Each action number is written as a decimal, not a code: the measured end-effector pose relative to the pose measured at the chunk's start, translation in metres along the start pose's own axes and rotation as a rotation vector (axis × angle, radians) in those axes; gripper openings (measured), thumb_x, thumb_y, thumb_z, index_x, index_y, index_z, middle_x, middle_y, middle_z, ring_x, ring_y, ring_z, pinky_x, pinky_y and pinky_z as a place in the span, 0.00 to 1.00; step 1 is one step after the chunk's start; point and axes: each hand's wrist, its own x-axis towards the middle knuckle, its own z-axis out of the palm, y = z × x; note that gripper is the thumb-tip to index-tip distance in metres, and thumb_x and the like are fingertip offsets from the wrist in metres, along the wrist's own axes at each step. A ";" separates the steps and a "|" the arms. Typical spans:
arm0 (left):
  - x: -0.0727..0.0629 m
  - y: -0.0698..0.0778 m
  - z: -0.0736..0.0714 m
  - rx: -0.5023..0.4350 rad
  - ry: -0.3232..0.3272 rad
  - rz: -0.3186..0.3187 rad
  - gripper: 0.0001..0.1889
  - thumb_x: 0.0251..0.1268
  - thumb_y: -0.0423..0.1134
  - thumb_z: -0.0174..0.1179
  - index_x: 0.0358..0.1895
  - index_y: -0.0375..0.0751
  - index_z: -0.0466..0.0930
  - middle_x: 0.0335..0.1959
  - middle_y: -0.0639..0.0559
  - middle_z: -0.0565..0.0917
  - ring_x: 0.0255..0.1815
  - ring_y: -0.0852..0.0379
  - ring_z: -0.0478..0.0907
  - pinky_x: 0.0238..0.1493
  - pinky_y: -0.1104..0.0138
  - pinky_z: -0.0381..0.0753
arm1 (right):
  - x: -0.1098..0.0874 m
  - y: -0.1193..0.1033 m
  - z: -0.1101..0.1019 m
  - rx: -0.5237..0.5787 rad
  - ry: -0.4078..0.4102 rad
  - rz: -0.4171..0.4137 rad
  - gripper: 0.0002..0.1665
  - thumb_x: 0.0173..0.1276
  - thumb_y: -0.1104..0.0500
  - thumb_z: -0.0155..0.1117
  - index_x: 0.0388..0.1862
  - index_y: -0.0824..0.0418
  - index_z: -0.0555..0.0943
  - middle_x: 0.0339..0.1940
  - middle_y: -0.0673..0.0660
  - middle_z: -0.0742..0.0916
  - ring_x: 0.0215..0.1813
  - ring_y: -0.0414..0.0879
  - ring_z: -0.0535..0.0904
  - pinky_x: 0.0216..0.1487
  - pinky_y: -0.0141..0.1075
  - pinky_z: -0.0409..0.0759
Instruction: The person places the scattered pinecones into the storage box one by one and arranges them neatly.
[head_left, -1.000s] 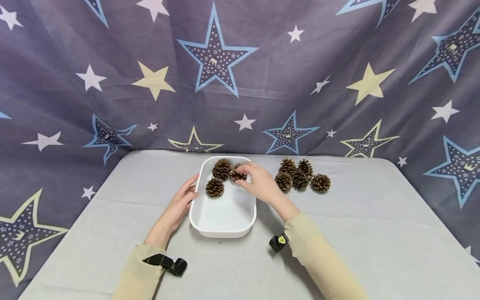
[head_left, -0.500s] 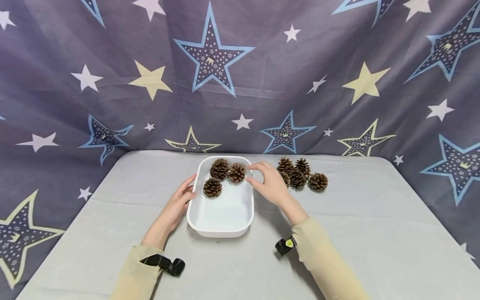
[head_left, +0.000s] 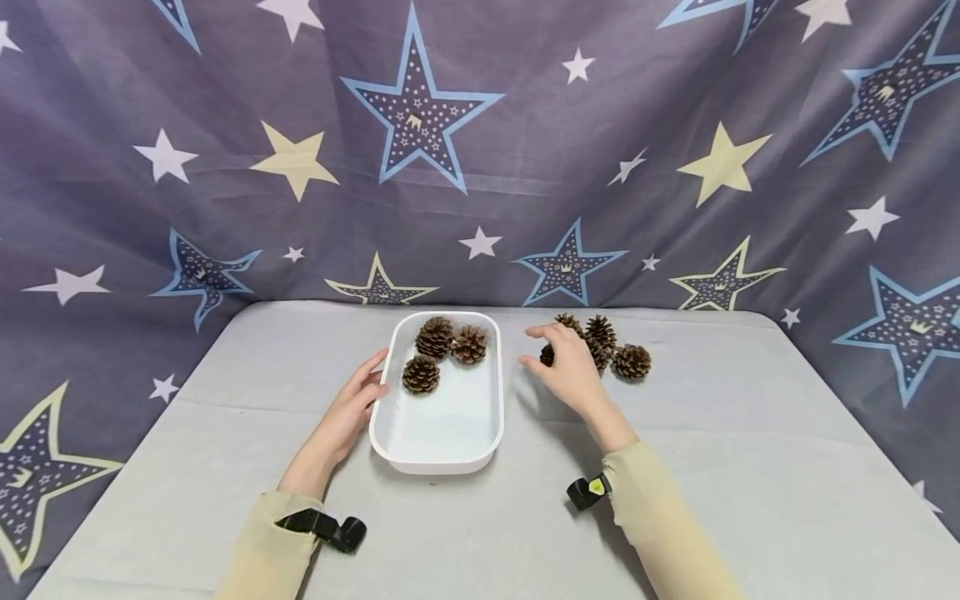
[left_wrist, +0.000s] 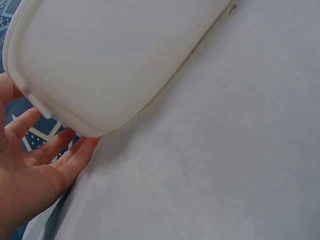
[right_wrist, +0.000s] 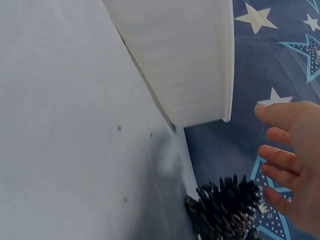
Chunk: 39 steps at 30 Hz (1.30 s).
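Observation:
A white rectangular bin point(head_left: 438, 429) stands on the table, with three brown pine cones in its far half; one is the pine cone point(head_left: 421, 375) nearest its left wall. My left hand point(head_left: 351, 412) rests against the bin's left side, and in the left wrist view its fingertips point(left_wrist: 90, 144) touch the outer wall. Right of the bin, my right hand point(head_left: 566, 367) holds nothing, its thumb and fingers parted. It partly hides a group of several pine cones, among them a pine cone point(head_left: 632, 362) at the right end. A dark pine cone point(right_wrist: 225, 207) shows below the hand in the right wrist view.
The table point(head_left: 750, 467) has a light grey cover. Behind it hangs a dark curtain point(head_left: 465, 217) with a star pattern. Each wrist carries a black camera, such as the wrist camera point(head_left: 588, 492) on the right.
My right hand has let go of a pine cone inside the bin and moved right, out over the loose pine cones. My left hand has stayed on the bin's side.

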 end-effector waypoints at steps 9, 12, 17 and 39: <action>0.001 -0.002 -0.002 0.006 0.003 0.008 0.31 0.66 0.36 0.44 0.72 0.55 0.47 0.65 0.38 0.60 0.60 0.48 0.64 0.53 0.70 0.71 | -0.004 0.016 -0.007 -0.005 -0.002 0.074 0.30 0.57 0.47 0.64 0.57 0.57 0.73 0.54 0.57 0.77 0.59 0.54 0.68 0.62 0.51 0.61; 0.001 -0.004 -0.003 0.007 0.005 0.007 0.31 0.67 0.36 0.44 0.72 0.56 0.47 0.66 0.39 0.60 0.60 0.47 0.64 0.52 0.70 0.71 | -0.007 0.019 -0.007 0.006 -0.018 0.092 0.32 0.56 0.47 0.64 0.58 0.58 0.72 0.56 0.58 0.76 0.61 0.54 0.67 0.63 0.52 0.60; 0.000 -0.006 -0.003 -0.003 0.008 -0.002 0.31 0.67 0.36 0.44 0.72 0.56 0.47 0.66 0.39 0.60 0.60 0.46 0.64 0.51 0.69 0.72 | -0.010 0.024 -0.006 0.022 -0.019 0.123 0.34 0.55 0.48 0.66 0.59 0.58 0.71 0.58 0.59 0.75 0.62 0.56 0.65 0.63 0.53 0.60; 0.000 -0.004 -0.002 -0.005 -0.009 0.010 0.31 0.67 0.36 0.44 0.72 0.56 0.47 0.66 0.39 0.59 0.61 0.45 0.63 0.52 0.70 0.71 | -0.011 0.033 -0.002 -0.034 0.012 0.122 0.31 0.54 0.52 0.67 0.57 0.61 0.73 0.55 0.59 0.77 0.57 0.57 0.71 0.60 0.53 0.62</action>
